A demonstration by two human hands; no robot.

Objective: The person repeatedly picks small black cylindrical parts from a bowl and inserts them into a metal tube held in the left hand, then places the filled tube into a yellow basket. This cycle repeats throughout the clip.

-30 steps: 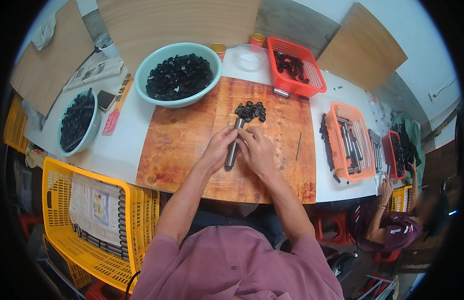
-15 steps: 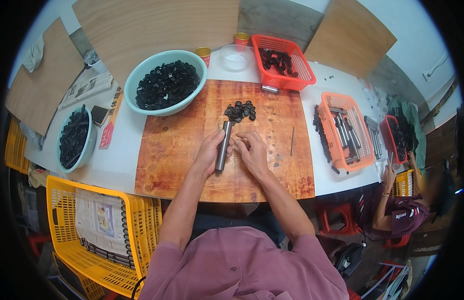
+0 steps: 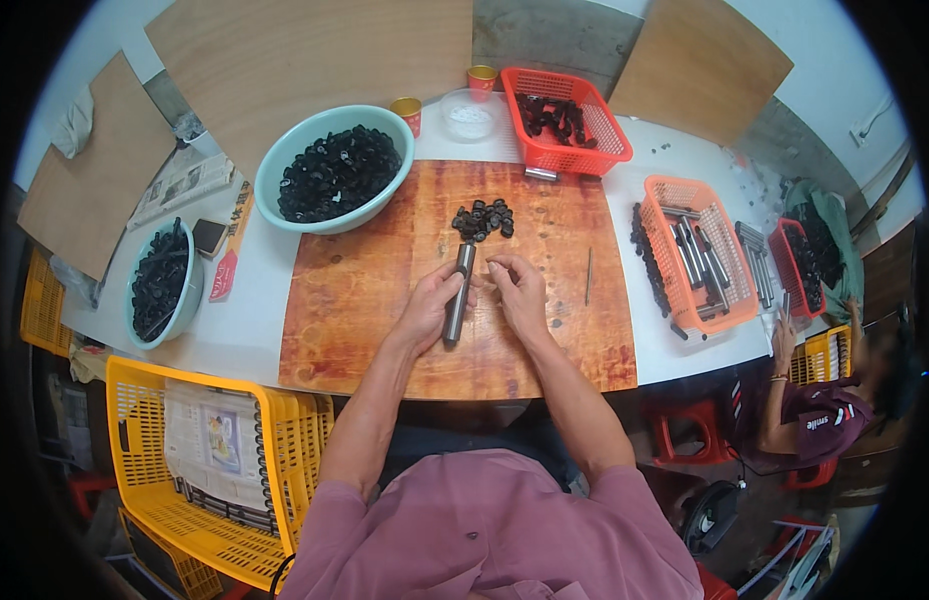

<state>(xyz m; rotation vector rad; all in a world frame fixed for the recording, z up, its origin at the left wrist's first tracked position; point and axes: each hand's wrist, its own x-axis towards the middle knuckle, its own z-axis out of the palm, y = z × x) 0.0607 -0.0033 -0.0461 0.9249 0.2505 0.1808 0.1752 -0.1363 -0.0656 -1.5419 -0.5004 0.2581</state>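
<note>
My left hand (image 3: 431, 305) is wrapped round a grey metal tube (image 3: 458, 305), which stands tilted over the brown wooden board (image 3: 364, 280). Just right of the tube, my right hand (image 3: 521, 297) has its thumb and fingertips pinched together; whatever they hold is too small to make out. Beyond the tube's upper end lies a small heap of black round plastic pieces (image 3: 484, 218). A thin metal rod (image 3: 588, 277) rests on the board to the right of my right hand.
Pale green basins (image 3: 404, 170) of black parts stand at the left. At the right are a red basket (image 3: 619, 140), an orange basket (image 3: 749, 290) with metal tubes, and a co-worker's hand (image 3: 784, 345). Yellow crates (image 3: 274, 450) stand by the table's front left.
My right hand has moved a little away from the tube, to the right and upward. The left hand still grips the tube. The view has shifted slightly.
</note>
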